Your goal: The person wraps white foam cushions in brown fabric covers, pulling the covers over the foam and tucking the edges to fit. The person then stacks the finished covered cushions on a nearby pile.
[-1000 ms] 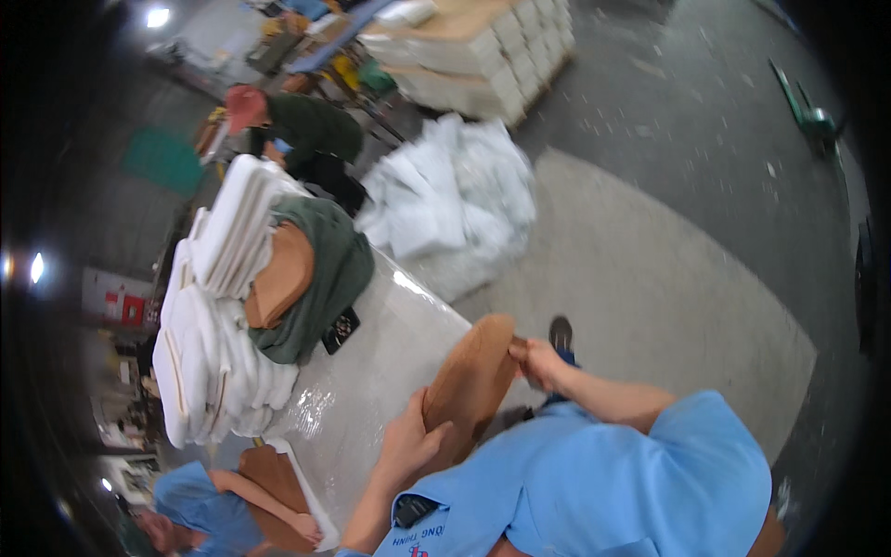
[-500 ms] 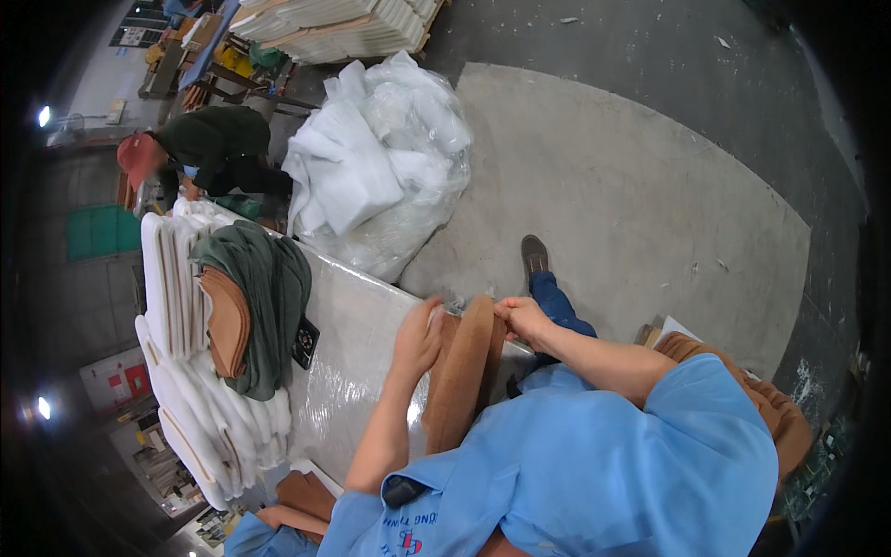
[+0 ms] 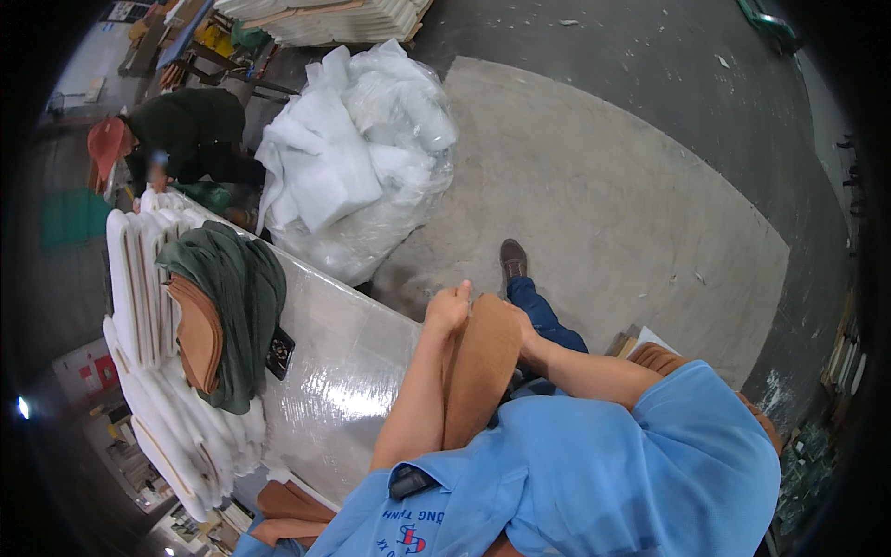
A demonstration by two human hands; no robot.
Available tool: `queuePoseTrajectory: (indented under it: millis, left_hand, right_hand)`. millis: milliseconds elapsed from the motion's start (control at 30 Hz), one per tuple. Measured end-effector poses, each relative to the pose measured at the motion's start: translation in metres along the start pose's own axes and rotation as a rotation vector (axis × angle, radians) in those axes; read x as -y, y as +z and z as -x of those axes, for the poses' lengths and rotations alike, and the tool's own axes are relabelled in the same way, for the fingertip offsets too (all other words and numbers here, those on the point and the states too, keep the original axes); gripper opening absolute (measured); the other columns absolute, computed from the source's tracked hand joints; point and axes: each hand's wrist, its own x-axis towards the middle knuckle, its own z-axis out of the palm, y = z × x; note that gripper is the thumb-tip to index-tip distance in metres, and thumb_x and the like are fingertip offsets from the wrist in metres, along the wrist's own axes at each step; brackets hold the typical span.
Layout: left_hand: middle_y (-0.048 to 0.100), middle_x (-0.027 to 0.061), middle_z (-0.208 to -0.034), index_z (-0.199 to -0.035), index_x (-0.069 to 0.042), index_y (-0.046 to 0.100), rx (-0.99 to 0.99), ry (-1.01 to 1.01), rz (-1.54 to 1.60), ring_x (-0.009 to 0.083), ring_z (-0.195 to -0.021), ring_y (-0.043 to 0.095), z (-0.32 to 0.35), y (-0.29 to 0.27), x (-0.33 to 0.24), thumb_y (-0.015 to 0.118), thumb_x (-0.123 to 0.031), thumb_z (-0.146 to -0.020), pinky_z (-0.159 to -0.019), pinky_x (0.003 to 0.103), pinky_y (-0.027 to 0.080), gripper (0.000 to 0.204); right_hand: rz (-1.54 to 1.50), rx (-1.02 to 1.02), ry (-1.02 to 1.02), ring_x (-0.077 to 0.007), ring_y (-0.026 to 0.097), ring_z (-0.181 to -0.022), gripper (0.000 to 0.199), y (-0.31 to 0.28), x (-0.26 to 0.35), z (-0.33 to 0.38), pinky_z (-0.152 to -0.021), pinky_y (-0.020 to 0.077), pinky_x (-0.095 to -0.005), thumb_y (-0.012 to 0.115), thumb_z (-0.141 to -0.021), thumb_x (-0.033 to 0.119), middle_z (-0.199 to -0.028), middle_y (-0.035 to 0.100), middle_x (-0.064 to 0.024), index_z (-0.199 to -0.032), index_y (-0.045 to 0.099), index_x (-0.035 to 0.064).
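Hands, left (image 3: 451,306) and right (image 3: 522,327), clamped a curved tan-brown leather panel (image 3: 481,371) beyond the plastic-wrapped table's (image 3: 343,371) edge; even grip would prevent creasing.

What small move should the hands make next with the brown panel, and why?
Probably lower the brown panel flat onto the film-wrapped table. The left hand and right hand pinch its top edge from either side, holding it upright at the table's edge, beside bare film.
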Motion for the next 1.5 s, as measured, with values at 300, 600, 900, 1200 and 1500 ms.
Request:
queuePoseTrajectory:
  millis: [300,600,900,1200,1500]
  left_hand:
    - [0.071,0.0183,-0.117,-0.123,0.006,0.069,0.318,-0.200,0.627,0.0278,-0.110,0.066,-0.014,0.017,0.014,0.057,-0.055,-0.105,-0.095,0.041,0.053,0.065]
    - [0.073,0.0147,-0.116,-0.121,0.005,0.072,0.563,-0.187,0.674,0.0239,-0.102,0.070,-0.018,0.011,-0.003,0.071,-0.040,-0.100,-0.083,0.039,0.058,0.049]
    - [0.074,0.0129,-0.084,-0.102,0.006,0.076,0.395,-0.045,0.603,0.0211,-0.076,0.069,-0.018,0.020,0.004,0.068,-0.025,-0.099,-0.071,0.039,0.055,0.032]
    - [0.076,0.0217,-0.089,-0.090,0.004,0.077,0.295,0.126,0.552,0.0350,-0.084,0.074,-0.034,0.042,0.021,0.062,-0.029,-0.092,-0.078,0.044,0.055,0.036]
    - [0.077,0.0222,-0.097,-0.092,0.001,0.079,0.271,0.284,0.469,0.0382,-0.096,0.073,-0.033,0.031,0.020,0.057,-0.026,-0.093,-0.089,0.046,0.055,0.034]
  right_hand:
    - [0.149,0.054,0.207,-0.0219,0.071,-0.102,0.033,-0.001,0.022,0.008,-0.087,0.0567,-0.0367,0.064,-0.103,0.024,-0.119,0.072,-0.0087,-0.131,0.066,0.0055]
    - [0.371,0.135,0.060,-0.0233,0.071,-0.100,0.030,0.031,0.021,0.032,-0.083,0.0579,-0.0389,0.060,-0.104,0.035,-0.109,0.072,-0.0092,-0.117,0.066,0.0084]
    - [0.393,0.040,0.134,-0.0228,0.071,-0.101,0.033,0.052,0.025,0.058,-0.085,0.0571,-0.0394,0.057,-0.105,0.038,-0.109,0.072,-0.0090,-0.119,0.067,0.0094]
    - [0.545,-0.071,0.178,-0.0227,0.071,-0.102,0.032,0.059,0.019,0.054,-0.086,0.0567,-0.0394,0.056,-0.106,0.036,-0.111,0.072,-0.0092,-0.121,0.068,0.0098]
    - [0.668,-0.069,0.181,-0.0226,0.071,-0.103,0.032,0.063,0.022,0.050,-0.086,0.0563,-0.0395,0.054,-0.107,0.034,-0.112,0.073,-0.0094,-0.123,0.068,0.0102]
